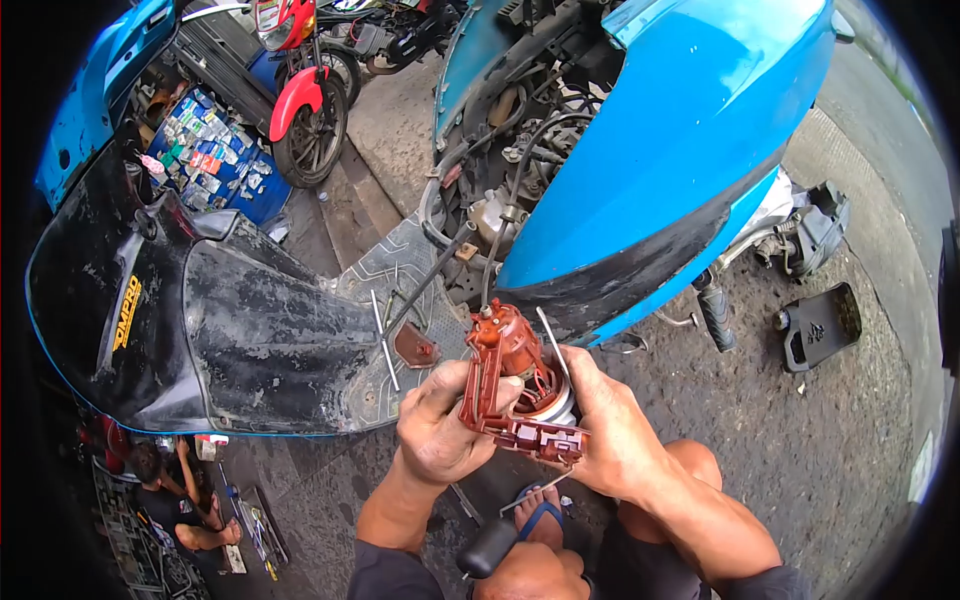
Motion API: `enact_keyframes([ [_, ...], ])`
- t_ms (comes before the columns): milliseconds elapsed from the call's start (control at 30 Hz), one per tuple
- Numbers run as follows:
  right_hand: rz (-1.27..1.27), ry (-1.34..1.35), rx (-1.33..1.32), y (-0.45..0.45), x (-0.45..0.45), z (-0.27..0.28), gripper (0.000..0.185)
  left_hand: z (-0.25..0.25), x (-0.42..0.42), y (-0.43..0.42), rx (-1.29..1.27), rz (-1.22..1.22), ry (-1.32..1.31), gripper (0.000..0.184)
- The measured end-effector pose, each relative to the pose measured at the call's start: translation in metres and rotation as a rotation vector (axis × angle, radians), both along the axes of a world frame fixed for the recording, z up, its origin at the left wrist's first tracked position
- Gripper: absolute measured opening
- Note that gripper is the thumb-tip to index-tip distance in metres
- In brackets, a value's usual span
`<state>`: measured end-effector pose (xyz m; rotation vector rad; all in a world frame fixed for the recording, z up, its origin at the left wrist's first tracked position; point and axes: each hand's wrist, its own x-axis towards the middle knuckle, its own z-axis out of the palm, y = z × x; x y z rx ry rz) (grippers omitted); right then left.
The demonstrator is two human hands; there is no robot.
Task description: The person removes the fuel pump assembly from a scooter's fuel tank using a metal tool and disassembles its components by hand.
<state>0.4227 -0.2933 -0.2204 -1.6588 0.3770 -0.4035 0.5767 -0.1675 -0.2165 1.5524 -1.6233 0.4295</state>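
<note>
Between my two hands is a fuel pump assembly point(507, 340) of reddish-brown plastic, with small wires showing in its round white-rimmed end. My left hand point(435, 425) is closed on its left side, the thumb pressed against the frame. My right hand point(612, 425) wraps around the right side. A black float point(487, 547) hangs below on a thin metal arm. At the top of the pump, a black hose point(512, 190) runs up toward the scooter. Some fingers are hidden behind the assembly.
The scooter's blue side panel point(670, 140) rises ahead, beside its worn black front shield point(260, 330). A T-shaped tool point(385, 340) and a brown piece point(415, 345) lie on the footboard point(375, 395). A black tray-like part point(820, 330) rests at right. Another person point(165, 500) sits lower left near tools.
</note>
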Motion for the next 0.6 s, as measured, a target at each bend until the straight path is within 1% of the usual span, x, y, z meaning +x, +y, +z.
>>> enact_keyframes([
  [67, -0.023, -0.043, -0.17, 0.002, 0.0, -0.003, 0.076, 0.014, 0.002, 0.004, 0.113, -0.011, 0.0, 0.046],
  [133, -0.047, -0.053, -0.173, 0.008, 0.0, -0.001, 0.075, 0.014, 0.001, 0.01, 0.134, -0.016, 0.036, 0.048],
  [200, -0.059, -0.012, -0.222, 0.012, -0.003, 0.008, 0.077, 0.017, -0.001, 0.013, 0.132, -0.006, 0.044, 0.048],
  [233, -0.073, 0.023, -0.287, 0.014, -0.003, 0.007, 0.077, 0.018, -0.002, 0.014, 0.137, -0.007, 0.044, 0.048],
  [333, -0.047, 0.058, -0.308, 0.016, -0.004, 0.018, 0.077, 0.022, -0.003, 0.012, 0.077, 0.061, 0.066, 0.043],
  [367, -0.055, 0.089, -0.303, 0.018, -0.004, 0.022, 0.075, 0.028, -0.005, 0.012, 0.092, 0.074, 0.07, 0.037],
  [400, -0.053, 0.094, -0.299, 0.019, -0.004, 0.02, 0.075, 0.026, -0.007, 0.01, 0.097, 0.075, 0.074, 0.037],
  [467, -0.093, -0.029, -0.309, 0.019, 0.0, 0.012, 0.072, 0.022, -0.012, 0.008, 0.069, 0.079, 0.336, 0.034],
  [500, -0.09, -0.065, -0.241, 0.021, 0.004, 0.005, 0.068, 0.023, -0.012, 0.007, 0.123, 0.101, 0.369, 0.031],
  [533, -0.086, -0.062, -0.243, 0.021, 0.005, 0.002, 0.068, 0.021, -0.018, 0.004, 0.12, 0.124, 0.525, 0.024],
  [600, -0.085, -0.04, -0.226, 0.019, 0.007, 0.0, 0.066, 0.015, -0.014, 0.002, 0.123, 0.078, 0.559, 0.024],
])
